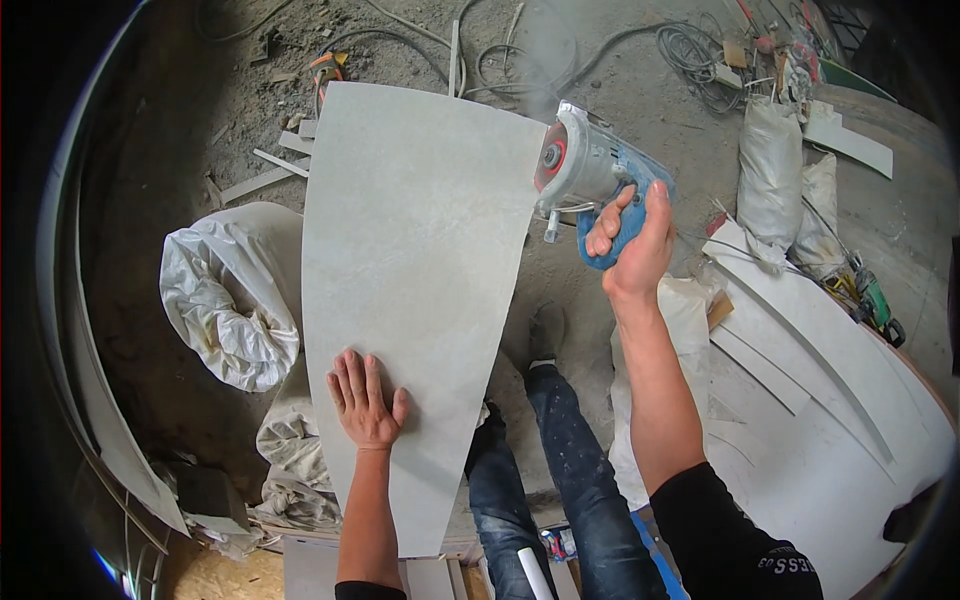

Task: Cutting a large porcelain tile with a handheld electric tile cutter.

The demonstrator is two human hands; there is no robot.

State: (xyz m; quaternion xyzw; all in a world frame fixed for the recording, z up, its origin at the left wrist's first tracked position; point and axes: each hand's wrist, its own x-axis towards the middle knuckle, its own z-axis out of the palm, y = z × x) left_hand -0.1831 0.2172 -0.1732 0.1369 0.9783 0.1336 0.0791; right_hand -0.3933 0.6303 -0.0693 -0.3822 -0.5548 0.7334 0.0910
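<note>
A large pale grey panel stretches away in front of me, its right edge slanting. My left hand lies flat on its near part, fingers stretched out. Wrapped round the blue handle of a handheld circular saw is my right hand. The saw has a grey metal body and a disc with a red centre, and sits against the panel's far right edge. A faint haze of dust hangs beyond the saw. What supports the panel is hidden beneath it.
An open white woven sack stands left of the panel. Cut strips and cables lie on the dusty ground beyond. To the right are full sacks, a green power tool and a stack of pale panels. My legs stand beside the panel.
</note>
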